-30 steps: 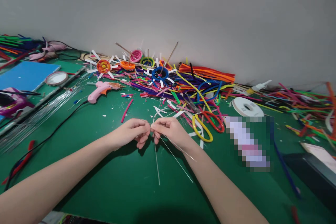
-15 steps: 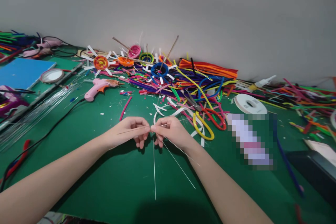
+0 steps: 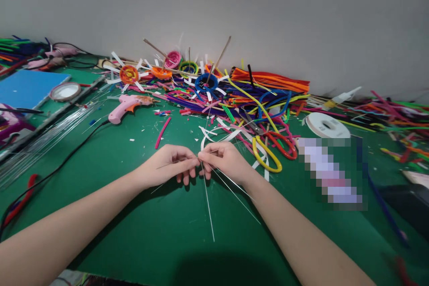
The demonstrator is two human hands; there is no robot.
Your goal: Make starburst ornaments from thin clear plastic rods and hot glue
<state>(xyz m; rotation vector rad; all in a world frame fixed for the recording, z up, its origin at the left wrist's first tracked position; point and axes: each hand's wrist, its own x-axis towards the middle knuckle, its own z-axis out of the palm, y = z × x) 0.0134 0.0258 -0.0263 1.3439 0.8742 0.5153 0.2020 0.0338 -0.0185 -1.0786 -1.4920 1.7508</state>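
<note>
My left hand (image 3: pixel 179 164) and my right hand (image 3: pixel 224 161) meet fingertip to fingertip over the green table. Both pinch a bundle of thin, stiff strands (image 3: pixel 208 208) that look like wires, joined where the thumbs touch. Several strands fan out from that point, one hanging toward me and others running along my right wrist and past my left fingers. The pinched joint itself is hidden by the fingertips. Just beyond my right hand lie white paper strips (image 3: pixel 231 135) and scissors (image 3: pixel 268 149) with one yellow and one red handle loop.
A pink glue gun (image 3: pixel 125 107) with a black cord lies left of my hands. Behind are colourful pipe cleaners (image 3: pixel 271 81) and a small blue woven bowl (image 3: pixel 206 82). A white spool (image 3: pixel 326 125) lies at right, clear strands (image 3: pixel 50 138) at far left.
The view has shifted slightly, and my hands keep their pinch on the wires. The strands have turned a little, the hanging one now slanting more to the right.
</note>
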